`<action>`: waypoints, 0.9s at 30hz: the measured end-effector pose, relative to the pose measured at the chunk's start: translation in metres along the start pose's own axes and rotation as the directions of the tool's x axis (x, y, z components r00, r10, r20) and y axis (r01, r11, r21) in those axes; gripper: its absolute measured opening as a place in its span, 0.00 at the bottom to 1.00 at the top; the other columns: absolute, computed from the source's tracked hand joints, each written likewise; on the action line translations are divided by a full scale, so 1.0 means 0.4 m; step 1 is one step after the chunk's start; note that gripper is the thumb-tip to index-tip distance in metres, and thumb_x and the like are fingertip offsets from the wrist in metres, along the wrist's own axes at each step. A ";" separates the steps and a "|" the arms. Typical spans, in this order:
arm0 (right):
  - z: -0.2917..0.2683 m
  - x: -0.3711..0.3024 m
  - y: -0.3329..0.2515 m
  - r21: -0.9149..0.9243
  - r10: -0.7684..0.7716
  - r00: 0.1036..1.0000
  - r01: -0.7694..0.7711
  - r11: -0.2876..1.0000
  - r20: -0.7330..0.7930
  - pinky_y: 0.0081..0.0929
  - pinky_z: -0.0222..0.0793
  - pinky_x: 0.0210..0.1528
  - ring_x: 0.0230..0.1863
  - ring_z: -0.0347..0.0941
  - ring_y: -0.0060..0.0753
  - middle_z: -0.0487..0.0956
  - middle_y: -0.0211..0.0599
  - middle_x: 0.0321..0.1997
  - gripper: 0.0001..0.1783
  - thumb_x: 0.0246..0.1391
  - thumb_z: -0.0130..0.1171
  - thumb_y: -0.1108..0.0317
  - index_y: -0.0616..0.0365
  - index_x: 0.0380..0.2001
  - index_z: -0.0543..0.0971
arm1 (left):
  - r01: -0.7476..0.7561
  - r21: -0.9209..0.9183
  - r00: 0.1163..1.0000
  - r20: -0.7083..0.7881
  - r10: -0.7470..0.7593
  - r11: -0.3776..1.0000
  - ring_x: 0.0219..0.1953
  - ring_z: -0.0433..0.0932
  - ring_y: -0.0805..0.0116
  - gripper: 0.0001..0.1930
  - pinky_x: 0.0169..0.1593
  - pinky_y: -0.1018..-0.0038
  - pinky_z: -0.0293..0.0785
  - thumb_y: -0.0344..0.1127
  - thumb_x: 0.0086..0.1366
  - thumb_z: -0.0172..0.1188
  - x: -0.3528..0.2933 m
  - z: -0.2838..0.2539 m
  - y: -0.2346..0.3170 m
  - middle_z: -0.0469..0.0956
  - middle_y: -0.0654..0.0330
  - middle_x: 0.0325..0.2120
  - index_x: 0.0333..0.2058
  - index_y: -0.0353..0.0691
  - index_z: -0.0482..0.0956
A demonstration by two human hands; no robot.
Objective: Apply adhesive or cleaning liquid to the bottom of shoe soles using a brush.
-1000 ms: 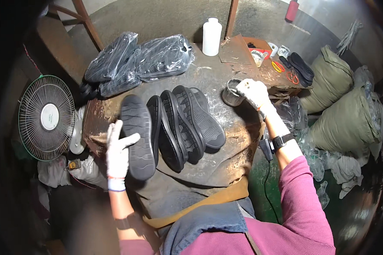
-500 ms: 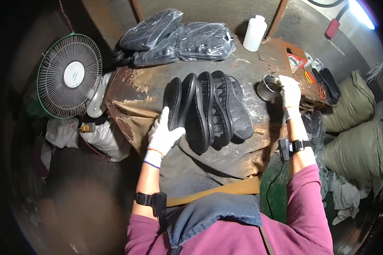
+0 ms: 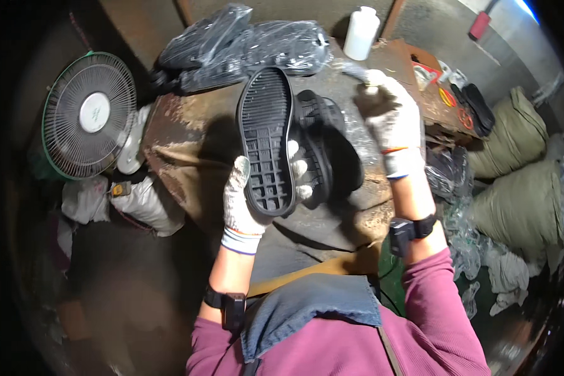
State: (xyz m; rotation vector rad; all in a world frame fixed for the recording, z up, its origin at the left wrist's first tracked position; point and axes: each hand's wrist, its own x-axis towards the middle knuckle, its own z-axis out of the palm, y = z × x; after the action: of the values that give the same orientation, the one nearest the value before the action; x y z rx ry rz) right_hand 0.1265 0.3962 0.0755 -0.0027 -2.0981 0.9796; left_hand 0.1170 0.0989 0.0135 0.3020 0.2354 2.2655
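Note:
My left hand (image 3: 247,200), in a white work glove, grips a black shoe sole (image 3: 268,138) from below, thumb on one edge and fingers round the other. The sole stands tilted up, its ribbed and gridded side toward me. Right behind it, more black soles (image 3: 344,160) lean in a row on the worn table (image 3: 188,119). My gloved right hand (image 3: 395,116) is raised to the right of the soles, fingers closed on a small brush-like tool (image 3: 352,67). The tool's end is blurred. The metal cup is hidden by my right hand.
Plastic-wrapped dark bundles (image 3: 282,47) and a white bottle (image 3: 361,33) stand at the table's back. Scissors (image 3: 465,118) lie at the right with dark soles (image 3: 479,109). A fan (image 3: 94,113) stands at the left, green sacks (image 3: 520,200) at the right.
My left hand has closed on one sole and lifted it from the row, turned toward me. My right hand has left the metal cup, moving left and toward me with the tool.

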 end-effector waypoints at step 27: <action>-0.007 -0.247 -0.210 0.419 0.038 0.863 -0.282 0.863 0.503 0.41 0.61 0.76 0.47 0.85 0.31 0.91 0.28 0.43 0.08 0.57 0.71 0.63 0.51 0.39 0.90 | 0.162 -0.176 0.977 -0.106 -0.183 0.971 0.66 0.75 0.47 0.34 0.73 0.53 0.68 0.57 0.82 0.45 0.057 -0.059 0.000 0.73 0.44 0.68 0.72 0.34 0.66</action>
State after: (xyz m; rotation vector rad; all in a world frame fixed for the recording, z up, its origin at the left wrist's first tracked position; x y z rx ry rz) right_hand 0.2214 0.3084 0.0650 0.3553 -2.2512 1.7408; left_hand 0.0959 0.1146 -0.0058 0.0524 0.1282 2.1166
